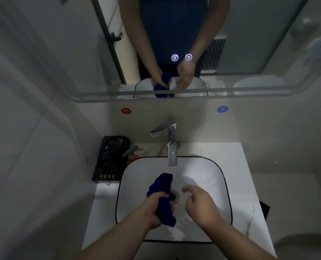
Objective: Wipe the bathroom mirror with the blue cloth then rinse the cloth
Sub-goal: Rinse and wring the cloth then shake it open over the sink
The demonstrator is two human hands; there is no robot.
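Two hands over one sink, one cloth.
Left hand (157,205) fisted round blue cloth (163,197) above sink (219,194) w/ drain nearby; right hand (201,203) empty, fingers loosely curled. Behind: 1 tap (172,145), 1 black tray (110,160) at left, then mirror (249,44) w/ 2 lit icons.

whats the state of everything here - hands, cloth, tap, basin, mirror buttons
left hand: shut on blue cloth
right hand: open, empty, over the basin
blue cloth: bunched, held above the drain
faucet: no stream visible
basin: not filled
mirror touch buttons: both lit
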